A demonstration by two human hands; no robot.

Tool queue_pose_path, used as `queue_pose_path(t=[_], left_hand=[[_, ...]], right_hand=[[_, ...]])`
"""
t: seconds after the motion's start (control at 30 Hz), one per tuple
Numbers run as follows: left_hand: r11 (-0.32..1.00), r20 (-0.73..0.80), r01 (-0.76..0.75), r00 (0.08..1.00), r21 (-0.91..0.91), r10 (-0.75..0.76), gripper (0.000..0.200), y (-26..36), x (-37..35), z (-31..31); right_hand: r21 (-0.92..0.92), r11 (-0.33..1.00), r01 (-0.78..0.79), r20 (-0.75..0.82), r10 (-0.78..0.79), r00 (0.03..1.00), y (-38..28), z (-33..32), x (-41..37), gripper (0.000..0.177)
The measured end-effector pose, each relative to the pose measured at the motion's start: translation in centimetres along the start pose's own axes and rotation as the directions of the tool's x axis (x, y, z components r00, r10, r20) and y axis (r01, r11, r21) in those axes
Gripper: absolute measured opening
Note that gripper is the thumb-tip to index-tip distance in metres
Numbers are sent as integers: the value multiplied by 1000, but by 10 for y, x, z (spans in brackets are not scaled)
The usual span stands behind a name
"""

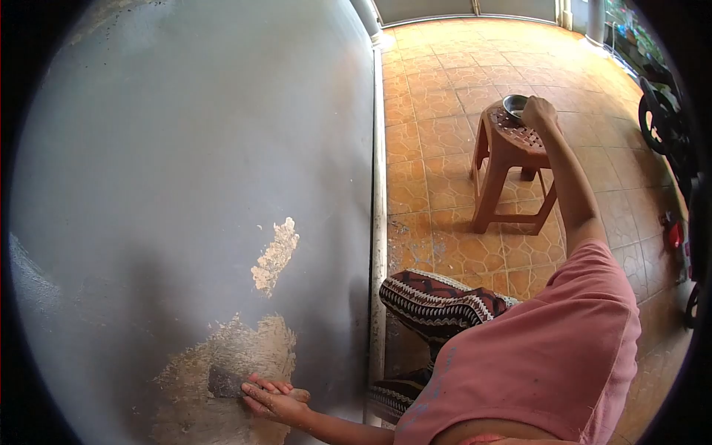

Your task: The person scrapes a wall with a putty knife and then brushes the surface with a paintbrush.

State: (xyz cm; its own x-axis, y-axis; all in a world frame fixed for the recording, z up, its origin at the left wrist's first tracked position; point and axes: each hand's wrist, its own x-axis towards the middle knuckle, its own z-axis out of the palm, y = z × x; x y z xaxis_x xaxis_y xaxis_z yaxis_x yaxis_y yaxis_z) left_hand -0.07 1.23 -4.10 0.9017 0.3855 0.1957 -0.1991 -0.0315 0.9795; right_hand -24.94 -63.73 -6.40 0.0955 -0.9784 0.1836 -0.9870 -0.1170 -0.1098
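Note:
My left hand [271, 397] is against the grey wall [185, 185], fingers closed around a scraper. The scraper's dark flat blade [225, 381] lies on a large peeled patch [259, 345], and a tan handle end shows behind the fingers. Above it is a smaller bare patch [275, 256]. My right hand [539, 113] reaches out to a small metal bowl [513, 106] on a reddish-brown plastic stool [512, 148]. Its fingers are bent together at the bowl's rim; what they hold is hidden.
Orange patterned tiles [445, 96] cover the floor, with small flakes scattered near the wall's base. A white strip [379, 185] edges the wall. Part of a dark vehicle [667, 119] stands at the far right. My patterned trouser leg [445, 304] is beside the wall.

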Motion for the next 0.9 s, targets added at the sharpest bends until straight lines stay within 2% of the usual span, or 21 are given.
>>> queue_pose_path(t=[0.17, 0.23, 0.27, 0.3, 0.33, 0.37, 0.4, 0.43, 0.47, 0.5, 0.53, 0.57, 0.63, 0.73, 0.8, 0.83, 0.87, 0.9], left_hand=[[998, -6, -36, 999, 52, 37, 44, -1, -2, 3], [997, -62, -30, 997, 75, 35, 46, -1, -3, 5], [995, -36, -38, 998, 87, 41, 47, 4, -10, 9], [994, -21, -45, 999, 102, 48, 48, 8, -13, 10], [994, 76, -64, 995, 88, 57, 48, -9, -3, -2], [1000, 49, 16, 999, 2, -16, 48, -4, -7, 9], [999, 91, 41, 995, -5, -40, 46, 13, -20, 24], [986, 161, 96, 984, -139, -73, 42, 6, -20, 31], [985, 236, 63, 972, -159, -24, 41, 1, -22, 37], [983, 269, 73, 963, -169, -25, 41, 7, -27, 47], [977, 319, 84, 948, -195, -17, 41, 10, -30, 55], [979, 392, 65, 920, -195, 17, 44, 7, -30, 61], [991, 437, -125, 889, -57, 137, 42, 7, -26, 68], [993, 534, 100, 844, -62, -51, 44, 29, -22, 61], [978, 592, 192, 799, -81, -108, 46, 29, -15, 55], [958, 634, 240, 768, -155, -90, 48, 29, -12, 55], [930, 673, 294, 736, -221, -72, 51, 29, -8, 55], [930, 667, 287, 742, -228, -66, 51, 29, -6, 55]], right_hand=[[-90, 995, -37, 95, 46, 994, -19, -16, -20, 28], [-93, 994, 51, -14, -53, 999, -34, -19, -32, 27], [-14, 976, 218, -193, -217, 957, -50, -19, -51, 27], [52, 918, 393, -377, -347, 859, -67, -19, -75, 27], [273, 805, 526, -325, -437, 838, -92, -21, -102, 27], [482, 641, 597, -281, -533, 798, -118, -24, -134, 28], [662, 442, 605, -212, -664, 717, -145, -22, -168, 27], [805, 245, 540, -167, -780, 603, -168, -19, -204, 28], [845, 24, 534, -246, -870, 428, -189, -8, -243, 31], [939, -59, 339, -142, -964, 225, -206, -47, -284, 32], [961, -42, 273, -78, -990, 121, -222, -63, -317, 34], [957, -189, 222, -201, -979, 30, -243, -59, -346, 39], [972, -109, -209, -149, -971, -186, -265, -77, -381, 36], [903, -66, -424, -222, -918, -330, -299, -81, -405, 24], [792, 94, -603, -156, -924, -349, -306, -80, -411, 18], [718, 173, -674, -118, -924, -363, -310, -80, -413, 15], [672, 199, -713, -109, -926, -361, -315, -78, -416, 14], [623, 223, -750, -98, -929, -358, -321, -75, -419, 16]])
